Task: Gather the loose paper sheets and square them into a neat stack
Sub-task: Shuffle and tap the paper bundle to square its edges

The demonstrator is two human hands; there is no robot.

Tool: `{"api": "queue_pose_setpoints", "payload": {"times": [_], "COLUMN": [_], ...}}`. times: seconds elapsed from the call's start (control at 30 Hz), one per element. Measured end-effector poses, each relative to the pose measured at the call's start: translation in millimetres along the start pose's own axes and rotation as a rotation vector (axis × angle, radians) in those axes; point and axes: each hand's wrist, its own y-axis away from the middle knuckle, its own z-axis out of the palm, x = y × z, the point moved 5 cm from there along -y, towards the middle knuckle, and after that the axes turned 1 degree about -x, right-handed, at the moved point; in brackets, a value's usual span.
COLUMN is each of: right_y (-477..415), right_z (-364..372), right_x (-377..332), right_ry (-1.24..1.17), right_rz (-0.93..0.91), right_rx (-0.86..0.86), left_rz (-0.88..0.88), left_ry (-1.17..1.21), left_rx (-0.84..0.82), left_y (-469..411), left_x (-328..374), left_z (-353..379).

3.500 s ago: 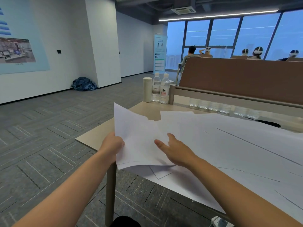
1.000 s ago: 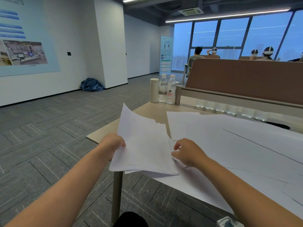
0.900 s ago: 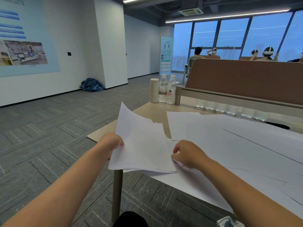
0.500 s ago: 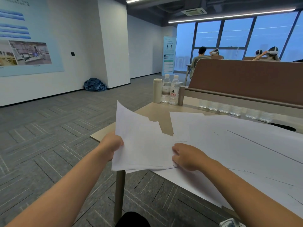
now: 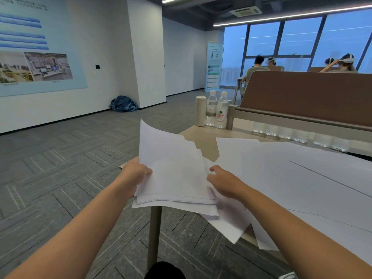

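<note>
Gathering step, part done. Left hand (image 5: pixel 136 176) clamps uneven bundle (image 5: pixel 177 178) at left edge, over table's (image 5: pixel 207 152) near-left corner. Right hand (image 5: pixel 223 184) at bundle's right edge, fingers curled; grip unclear. Loose sheets (image 5: pixel 291 178) spread right. Next: pull more in, then square edges.

Left hand (image 5: pixel 135 174) grips the fanned paper stack (image 5: pixel 175 176) at its left edge, right hand (image 5: pixel 223 182) curls against the right edge, loose sheets (image 5: pixel 302 178) spread across the counter (image 5: pixel 207 151).
</note>
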Motion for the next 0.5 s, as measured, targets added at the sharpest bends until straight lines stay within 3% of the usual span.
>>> {"api": "queue_pose_setpoints", "payload": {"times": [0.1, 0.3, 0.5], "right_y": [-3.9, 0.6, 5.2], "right_z": [0.3, -12.8, -2.6], "right_x": [-1.3, 9.5, 2.2], "right_ry": [-0.121, 0.178, 0.151], "right_rz": [-0.022, 0.003, -0.036], "right_rx": [0.03, 0.287, 0.155], "left_rz": [-0.015, -0.111, -0.17], "left_ry": [0.021, 0.041, 0.09], "left_rx": [-0.02, -0.001, -0.031], "left_y": [1.4, 3.6, 13.9], "left_x": [-4.3, -17.2, -26.1], "left_z": [1.3, 5.0, 19.8]}}
